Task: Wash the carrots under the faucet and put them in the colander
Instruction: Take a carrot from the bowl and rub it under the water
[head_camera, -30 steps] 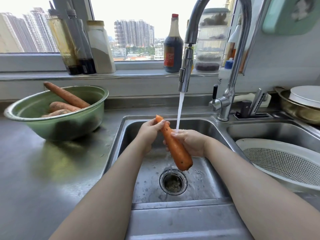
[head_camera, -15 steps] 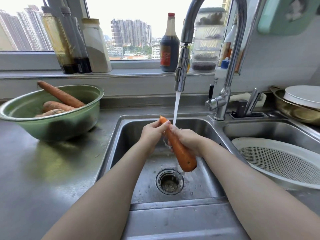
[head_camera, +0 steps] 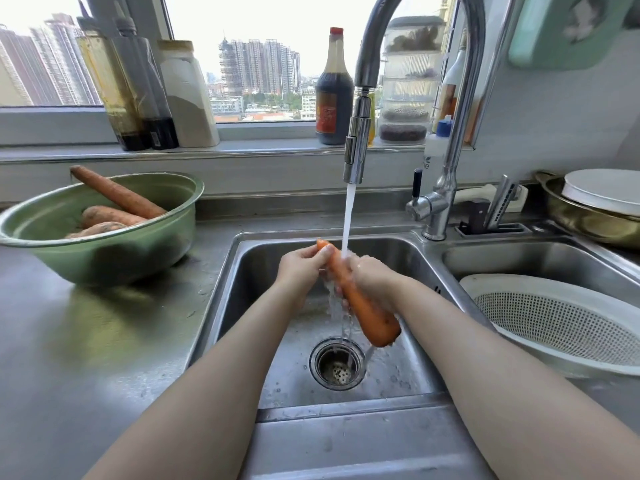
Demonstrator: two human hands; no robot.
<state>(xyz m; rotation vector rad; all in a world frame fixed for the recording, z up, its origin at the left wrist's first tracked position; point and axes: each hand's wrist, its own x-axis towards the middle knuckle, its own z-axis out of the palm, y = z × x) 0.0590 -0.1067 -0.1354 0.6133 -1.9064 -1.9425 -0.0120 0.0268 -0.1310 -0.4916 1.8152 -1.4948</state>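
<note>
Carrot (head_camera: 360, 303) slants over the sink (head_camera: 249, 282) drain, under the faucet (head_camera: 356, 147) stream; my left hand (head_camera: 299, 268) pinches its narrow top end and my right hand (head_camera: 372, 275) wraps its middle. Beside it, the white colander (head_camera: 554, 317) sits in the right basin.

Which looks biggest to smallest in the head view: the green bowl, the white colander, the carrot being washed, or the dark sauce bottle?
1. green bowl
2. white colander, though the frame edge cuts it off
3. carrot and dark sauce bottle look alike; the bottle stands farther away, so I won't rank them.
</note>
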